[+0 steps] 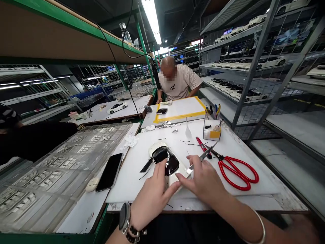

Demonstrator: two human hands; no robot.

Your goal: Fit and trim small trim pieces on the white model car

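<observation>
Bench: white cutting board (142, 176) on a steel-edged table, strewn with thin black offcuts.
Model: white model car body (158, 148) lying mid-board between the hands, with a black tinted window piece (162, 159) seated in it; a loose black sliver (146, 165) lies just beside it.
Left hand (152, 200): flat on the car's near end, fingers (162, 173) spread and pressing down, not gripping.
Right hand (200, 179): fingers (195, 161) pinched together on a slim steel tool (201, 157), its tip at the window piece's edge; knife or tweezers, cannot tell.
Nearby: red-handled scissors (236, 173), a red-handled tool (203, 147), a clear acrylic pen holder (212, 127), a black smartphone (109, 171), a pale earbud case (92, 184).
Risk: a slip of the steel tip could score the white paint or the glossy window, or catch the steadying left hand; too much downward pressure could shift the piece.
Risk: the loose sliver could be lost among the offcuts.
Writing: script "ch" on a seated co-worker's (175, 79) beige T-shirt. No brand legible on the tools, phone or wristwatch (125, 218).
</observation>
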